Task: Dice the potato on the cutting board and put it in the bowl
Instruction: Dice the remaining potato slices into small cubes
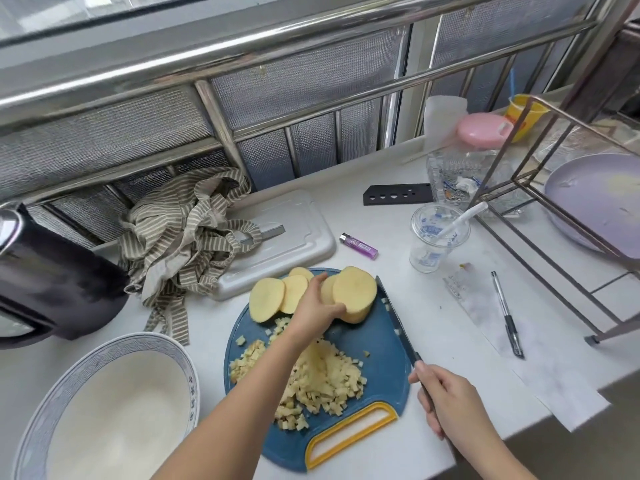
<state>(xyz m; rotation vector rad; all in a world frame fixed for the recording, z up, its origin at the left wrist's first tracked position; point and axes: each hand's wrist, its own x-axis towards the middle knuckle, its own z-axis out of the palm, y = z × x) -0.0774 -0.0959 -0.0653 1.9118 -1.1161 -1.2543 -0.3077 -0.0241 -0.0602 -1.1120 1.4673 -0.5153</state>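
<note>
On the far half of the blue cutting board [388,368] stands the potato chunk [355,294], thick and rounded, its pale cut face turned toward the camera. The left grip [320,306] is clenched around its left side, thumb low on the near edge. Just left of it on the board, several flat slices [266,299] lean overlapped. On the near half of the board lies a loose heap of dice [322,379], partly hidden under the forearm. The right grip [446,396] is closed around the handle of the knife [398,327], whose blade lies along the board's right edge, tip pointing away, with a few bits stuck to it. The bowl [52,393] sits on the desk [433,323] to the near left of the board, and no potato shows inside it.

Raw potato is likely firm and dense, so the chunk should not squash, but its wet cut faces are probably slippery and its curved side could roll. It seems best seated on a flat face and held at the flanks, fingertips tucked back from the blade. The slices look stiff yet thin, apt to slide off one another when stacked. The dice are light and scatter easily. Gathering them against the flat of the blade, or lifting the board by its yellow handle [390,413] and sliding them off, looks safer than pinching.
</note>
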